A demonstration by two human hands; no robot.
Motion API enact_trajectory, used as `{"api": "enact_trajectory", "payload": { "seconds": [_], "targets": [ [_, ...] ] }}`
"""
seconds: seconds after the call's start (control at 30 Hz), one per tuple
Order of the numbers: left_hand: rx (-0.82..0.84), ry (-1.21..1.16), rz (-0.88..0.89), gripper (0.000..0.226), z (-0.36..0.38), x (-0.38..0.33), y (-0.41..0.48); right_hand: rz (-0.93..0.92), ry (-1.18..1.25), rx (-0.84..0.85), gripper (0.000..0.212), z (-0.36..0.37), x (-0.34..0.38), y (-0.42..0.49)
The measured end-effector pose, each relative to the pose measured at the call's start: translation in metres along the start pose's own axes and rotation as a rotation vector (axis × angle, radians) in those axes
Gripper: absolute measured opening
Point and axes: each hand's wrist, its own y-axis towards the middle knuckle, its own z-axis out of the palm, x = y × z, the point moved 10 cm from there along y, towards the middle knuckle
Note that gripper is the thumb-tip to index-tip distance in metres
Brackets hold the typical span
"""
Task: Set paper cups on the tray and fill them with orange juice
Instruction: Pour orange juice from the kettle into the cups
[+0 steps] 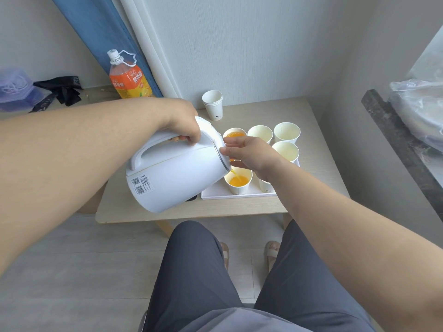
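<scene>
The left hand (184, 127) grasps the handle of a white kettle (177, 178), fingers curled round it, and holds the kettle tilted above the left half of the table (239, 208). The right hand (249, 152) lies with almost straight fingers against the rim of the lid, beside the spout; it grasps nothing.

From the spout a thin stream of juice (234, 174) falls into the near cup (238, 184), which stands at the near left corner of the tray (215, 194) and is partly full. The far cup (234, 134), at the far left corner of the tray, also contains juice. Three empty cups (287, 131) stand along the far and right sides. The hidden cup (265, 186) is half covered by the right wrist, so I cannot tell what is in it.

The tray is smooth, white and rectangular with a low rim; it lies on the right half of the table, close to the near edge. The table is low, of pale wood grain, with rounded corners. A stack (212, 105) of paper cups stands at its far edge.

Beyond the far left corner stands a plastic bottle (129, 77) with an orange label and a white cap, before a blue curtain (100, 32). The wall (263, 44) is pale grey and faintly textured, and the floor (84, 259) is of light planks. At the right a dark stone counter (402, 140) carries a clear plastic bag (419, 104).
</scene>
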Motion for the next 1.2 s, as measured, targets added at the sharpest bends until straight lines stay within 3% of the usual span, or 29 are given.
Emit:
{"api": "enact_trajectory", "payload": {
  "seconds": [0.37,0.57,0.77,1.2],
  "targets": [
    [-0.012,0.04,0.004,0.011,-0.004,-0.002,-0.004,-0.001,-0.003,0.006,0.046,0.001,0.001,-0.001],
    [-0.016,0.067,0.007,0.014,-0.007,-0.004,-0.004,-0.008,0.015,0.008,0.028,0.0,0.006,-0.005],
    [-0.012,0.078,0.008,0.011,-0.009,-0.007,-0.006,0.0,0.026,0.01,0.044,0.0,0.004,-0.002],
    [-0.01,0.107,0.011,0.01,-0.012,-0.01,-0.009,0.012,0.025,0.003,0.047,0.0,0.006,-0.003]
  ]
}}
